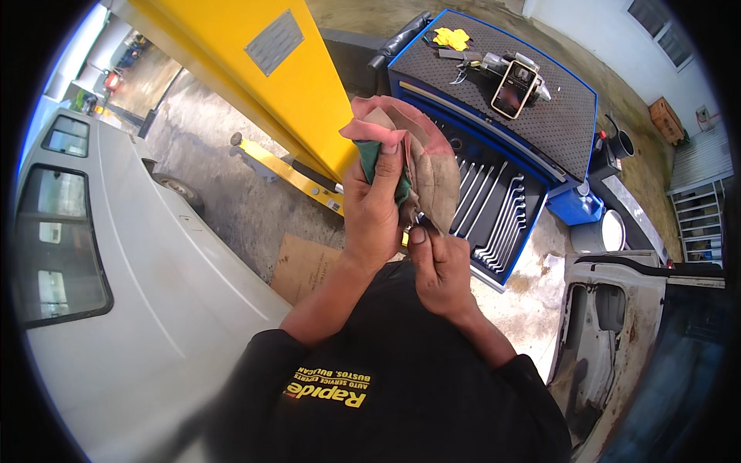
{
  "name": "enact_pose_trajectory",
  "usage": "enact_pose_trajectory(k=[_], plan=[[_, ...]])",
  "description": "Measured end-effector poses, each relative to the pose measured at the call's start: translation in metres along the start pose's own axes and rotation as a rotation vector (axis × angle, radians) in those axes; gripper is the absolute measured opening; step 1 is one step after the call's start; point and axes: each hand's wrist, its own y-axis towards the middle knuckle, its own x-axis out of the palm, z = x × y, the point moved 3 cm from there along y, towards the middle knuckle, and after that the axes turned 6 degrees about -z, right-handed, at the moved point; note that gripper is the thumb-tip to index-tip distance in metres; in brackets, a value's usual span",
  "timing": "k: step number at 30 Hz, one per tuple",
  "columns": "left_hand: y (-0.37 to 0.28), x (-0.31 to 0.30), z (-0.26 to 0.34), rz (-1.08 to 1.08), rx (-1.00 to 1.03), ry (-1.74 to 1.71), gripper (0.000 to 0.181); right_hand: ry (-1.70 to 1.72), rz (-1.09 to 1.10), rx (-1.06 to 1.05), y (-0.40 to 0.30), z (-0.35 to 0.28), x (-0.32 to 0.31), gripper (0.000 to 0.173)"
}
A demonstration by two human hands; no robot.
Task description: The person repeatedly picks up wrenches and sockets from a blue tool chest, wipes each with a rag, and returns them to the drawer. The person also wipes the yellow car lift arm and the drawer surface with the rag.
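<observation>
My left hand (376, 208) grips a folded cloth rag (431, 168) in dirty pink, tan and green, its thumb pressed over the front. Just below the rag, my right hand (441, 269) is closed, thumb against the bent forefinger. A small shiny metal piece (419, 217) shows between that thumb and the rag's lower edge; most of it is hidden, so its kind is unclear. Beyond both hands is a pulled-out drawer (509, 243) of a blue tool cabinet. In it lie several combination wrenches (480, 199) and a row of offset box-end wrenches (503, 223).
On the cabinet's mat top (556, 133) lie a smartphone (514, 89), air tools (498, 62) and a yellow cloth (451, 38). A yellow lift post (272, 98) with its arm (289, 173) stands ahead. At left is a white van (145, 278); at right, a detached vehicle door (608, 335).
</observation>
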Motion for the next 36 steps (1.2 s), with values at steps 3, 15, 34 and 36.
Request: enact_pose_trajectory(k=[3,15,34,36], plan=[[0.013,0.004,0.015,0.141,0.041,-0.05,0.029,-0.035,-0.038,-0.015,0.0,-0.01,0.0,0.031],[-0.007,0.021,-0.007,0.029,-0.067,-0.072,0.03,0.105,-0.025,0.214,-0.006,0.01,-0.008,0.041],[0.012,0.011,-0.021,0.133,-0.277,-0.169,0.021,-0.049,0.037,0.212,-0.006,0.015,-0.015,0.039],[0.003,0.015,-0.03,0.095,-0.321,-0.154,0.019,-0.051,0.083,0.217,0.0,0.016,-0.019,0.039]])
